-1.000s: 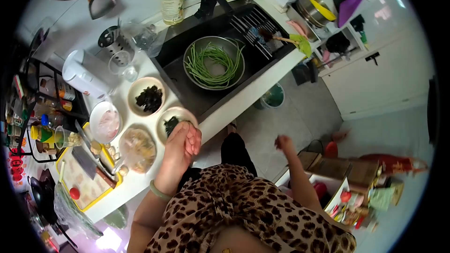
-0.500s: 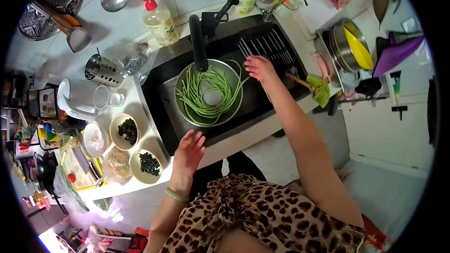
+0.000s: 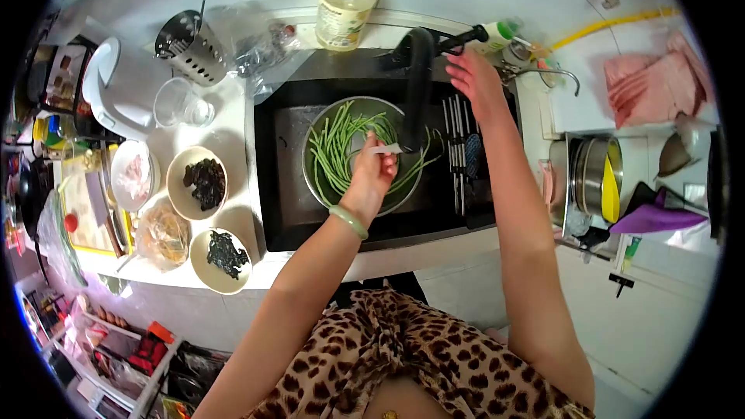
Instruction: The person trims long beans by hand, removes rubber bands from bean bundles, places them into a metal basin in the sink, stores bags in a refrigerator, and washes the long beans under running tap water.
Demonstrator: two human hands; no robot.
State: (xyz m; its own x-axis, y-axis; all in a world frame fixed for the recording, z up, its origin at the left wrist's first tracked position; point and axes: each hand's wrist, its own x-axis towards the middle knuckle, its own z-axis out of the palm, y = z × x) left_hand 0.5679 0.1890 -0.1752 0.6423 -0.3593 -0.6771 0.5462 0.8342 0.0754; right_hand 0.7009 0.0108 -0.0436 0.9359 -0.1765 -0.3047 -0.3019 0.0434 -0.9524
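Observation:
A metal bowl (image 3: 312, 178) of long green beans (image 3: 332, 147) sits in the black sink (image 3: 281, 225). My left hand (image 3: 375, 174) is over the bowl, a bangle on its wrist. Its fingers are closed on a small whitish strip (image 3: 386, 149) whose kind I cannot make out. Above the bowl's right side hangs the black faucet (image 3: 420, 85), close to the strip. My right hand (image 3: 477, 81) reaches up beside the faucet's lever (image 3: 463, 39), fingers stretched out and holding nothing; whether it touches the lever is unclear.
Left of the sink stand a bowl of dark pieces (image 3: 177, 186), another bowl of dark strips (image 3: 200, 270), a white bowl (image 3: 124, 195) and a clear cup (image 3: 169, 103). A soap bottle (image 3: 345, 12) is behind the sink. Metal pots (image 3: 594, 178) stand at right.
My left hand has moved from the sink's front edge up over the beans and closed on the whitish strip. My right hand has risen to the faucet lever. The camera view has shifted.

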